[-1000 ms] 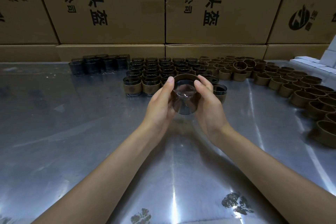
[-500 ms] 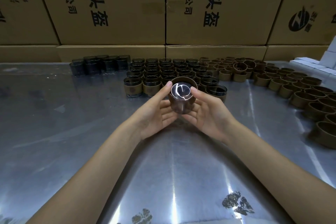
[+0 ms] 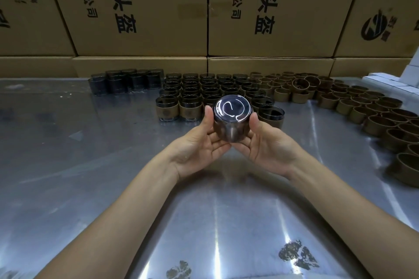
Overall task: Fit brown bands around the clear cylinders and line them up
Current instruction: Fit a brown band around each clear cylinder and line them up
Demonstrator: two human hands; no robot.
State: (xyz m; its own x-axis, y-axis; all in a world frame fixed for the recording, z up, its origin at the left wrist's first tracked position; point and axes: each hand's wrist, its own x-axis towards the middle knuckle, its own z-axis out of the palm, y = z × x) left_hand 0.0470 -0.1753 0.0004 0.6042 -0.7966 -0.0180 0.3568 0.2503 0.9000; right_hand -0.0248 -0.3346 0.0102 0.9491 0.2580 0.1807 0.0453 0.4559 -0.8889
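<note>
Holding one clear cylinder point(image 3: 231, 120) between left hand point(image 3: 199, 145), right hand point(image 3: 269, 142)

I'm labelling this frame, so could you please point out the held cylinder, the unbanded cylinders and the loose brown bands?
held cylinder point(image 3: 231, 128), head view, on its side wall.
unbanded cylinders point(image 3: 118, 85), head view, front of the group.
loose brown bands point(image 3: 376, 123), head view, a band's outer wall.

Cylinder point(image 3: 231, 120), centre: clear smoky material, glossy, base mirroring light streaks.
Table point(image 3: 113, 188): polished sheet metal, reflective, faintly scuffed.
Loose bands point(image 3: 371, 118), right: matt brown, paper-like.
Boxes point(image 3: 140, 7), far: matt corrugated cardboard, black print.
</note>
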